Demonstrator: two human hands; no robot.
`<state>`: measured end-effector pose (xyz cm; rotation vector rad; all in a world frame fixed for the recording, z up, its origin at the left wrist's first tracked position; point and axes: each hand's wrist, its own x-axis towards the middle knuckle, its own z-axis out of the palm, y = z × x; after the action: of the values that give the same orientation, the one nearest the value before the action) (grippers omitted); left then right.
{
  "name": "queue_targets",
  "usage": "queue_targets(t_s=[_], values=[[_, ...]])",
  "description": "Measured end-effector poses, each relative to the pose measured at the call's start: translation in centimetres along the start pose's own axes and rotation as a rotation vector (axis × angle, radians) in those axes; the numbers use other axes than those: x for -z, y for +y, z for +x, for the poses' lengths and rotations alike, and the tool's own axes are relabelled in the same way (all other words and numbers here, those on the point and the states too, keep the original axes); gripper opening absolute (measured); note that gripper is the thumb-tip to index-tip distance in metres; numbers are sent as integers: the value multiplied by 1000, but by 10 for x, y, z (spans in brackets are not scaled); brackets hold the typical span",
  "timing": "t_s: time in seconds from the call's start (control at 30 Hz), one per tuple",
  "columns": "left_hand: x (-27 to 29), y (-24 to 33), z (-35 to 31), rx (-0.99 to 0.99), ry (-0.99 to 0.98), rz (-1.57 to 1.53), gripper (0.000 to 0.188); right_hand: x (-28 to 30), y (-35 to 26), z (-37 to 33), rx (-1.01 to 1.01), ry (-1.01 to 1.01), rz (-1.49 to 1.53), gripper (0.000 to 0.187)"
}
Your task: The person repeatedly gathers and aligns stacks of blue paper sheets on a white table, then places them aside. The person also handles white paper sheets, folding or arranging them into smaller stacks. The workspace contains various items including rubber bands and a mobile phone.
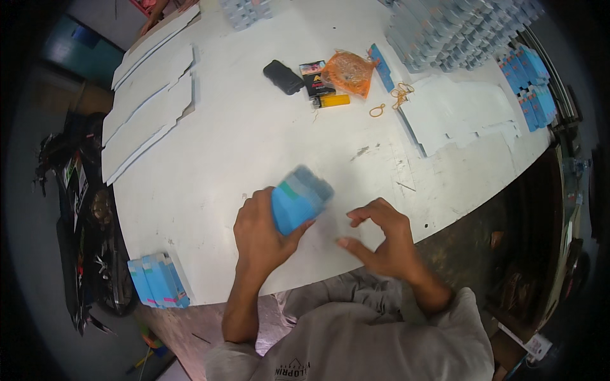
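Observation:
My left hand (259,230) is wrapped round a small blue carton bundle (294,208) with a green patch and a greyish far end. The bundle is tilted above the white table (235,140) and slightly blurred, so I cannot tell how many pieces are in it. To its right, my right hand (382,235) is apart from the bundle, thumb and fingers spread with nothing between them. Similar blue cartons (157,281) stand together at the table's near left corner.
White sheet stacks (149,108) lie along the left edge; another white stack (464,111) is at the right. Tall grey-blue carton piles (457,32) rise behind it. A black phone (283,77), yellow lighter (333,101), orange bag (349,73) and rubber bands (401,95) lie farther back.

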<state>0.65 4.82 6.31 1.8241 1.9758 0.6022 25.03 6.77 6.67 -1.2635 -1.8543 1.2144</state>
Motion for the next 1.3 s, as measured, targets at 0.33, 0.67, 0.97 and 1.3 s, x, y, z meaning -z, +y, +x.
queue_targets(t_s=[0.33, 0.67, 0.97, 1.3], values=[[-34, -3, -2, -283, -168, 262, 101, -70, 16, 70, 354, -69, 422, 59], [-31, 5, 3, -81, -392, 193, 99, 70, 96, 192, -5, 175, -1024, 18], [-33, 4, -17, -137, -152, 284, 93, 5, 115, 101, 620, 109, -1014, 14], [-21, -27, -25, -69, -124, 250, 91, -35, 115, 28, 771, -214, -427, 42]])
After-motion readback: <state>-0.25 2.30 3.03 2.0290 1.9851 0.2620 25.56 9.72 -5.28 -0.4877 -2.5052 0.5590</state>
